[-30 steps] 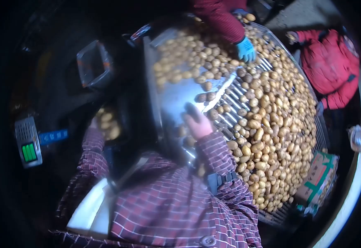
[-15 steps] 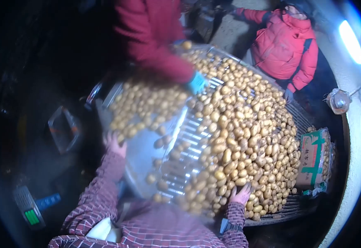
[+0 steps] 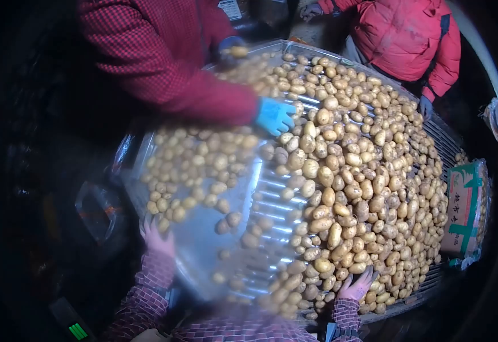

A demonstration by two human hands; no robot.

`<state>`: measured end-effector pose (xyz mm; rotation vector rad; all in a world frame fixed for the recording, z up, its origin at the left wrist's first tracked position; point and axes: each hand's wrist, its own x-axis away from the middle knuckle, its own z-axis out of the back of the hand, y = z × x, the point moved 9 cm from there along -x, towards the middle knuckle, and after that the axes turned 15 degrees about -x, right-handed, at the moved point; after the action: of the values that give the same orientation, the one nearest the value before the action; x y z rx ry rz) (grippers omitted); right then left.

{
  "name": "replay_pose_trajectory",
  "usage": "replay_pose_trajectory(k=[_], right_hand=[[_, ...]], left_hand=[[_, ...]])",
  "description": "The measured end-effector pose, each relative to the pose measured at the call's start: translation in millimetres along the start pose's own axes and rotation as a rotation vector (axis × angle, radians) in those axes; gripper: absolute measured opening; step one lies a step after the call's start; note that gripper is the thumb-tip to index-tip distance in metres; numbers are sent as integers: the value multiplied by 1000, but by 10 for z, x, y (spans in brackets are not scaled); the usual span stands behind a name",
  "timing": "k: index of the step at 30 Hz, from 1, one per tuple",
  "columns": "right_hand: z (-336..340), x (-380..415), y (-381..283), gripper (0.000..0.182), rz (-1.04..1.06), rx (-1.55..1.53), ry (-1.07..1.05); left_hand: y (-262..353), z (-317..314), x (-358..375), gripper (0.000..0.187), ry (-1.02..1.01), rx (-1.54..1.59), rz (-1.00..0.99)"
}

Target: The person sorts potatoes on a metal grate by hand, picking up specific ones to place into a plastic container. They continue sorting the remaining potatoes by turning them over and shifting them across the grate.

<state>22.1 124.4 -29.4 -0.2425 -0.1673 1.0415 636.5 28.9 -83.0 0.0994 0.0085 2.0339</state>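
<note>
Many potatoes [image 3: 346, 188] lie heaped on a slatted metal table [image 3: 272, 219], thickest on its right side. My left hand [image 3: 158, 236] rests at the left edge of the metal tray part, fingers apart, just below a looser spread of potatoes. At the near edge of the heap, my right hand [image 3: 358, 286] touches the potatoes with its fingers spread; nothing is gripped in it. Both of my sleeves are dark checked cloth.
Across the table a co-worker in a red checked sleeve [image 3: 163, 68] has a blue-gloved hand [image 3: 274, 116] on the potatoes. Another person in a red jacket [image 3: 403, 40] stands behind. A cardboard box [image 3: 460, 214] is at the right, a plastic bag [image 3: 98, 211] at the left.
The view has shifted, so the table and potatoes appear larger. The co-worker's gloved hand now shows its fingers spread. My hands remain at the table's left and near edges.
</note>
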Motion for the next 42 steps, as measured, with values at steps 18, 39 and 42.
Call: replay_pose_trajectory(k=[18,39,42], right_hand=[[-15,-2,54,68,24,-29,28],[10,76,225,68,61,-176,119],[-4,98,252,66,110,-194,174]], left_hand=[[-21,-73,5,63,22,-25,1],[-141,-170,0,61,80,-20,7],[-75,-94,56,64,45,-135,21]])
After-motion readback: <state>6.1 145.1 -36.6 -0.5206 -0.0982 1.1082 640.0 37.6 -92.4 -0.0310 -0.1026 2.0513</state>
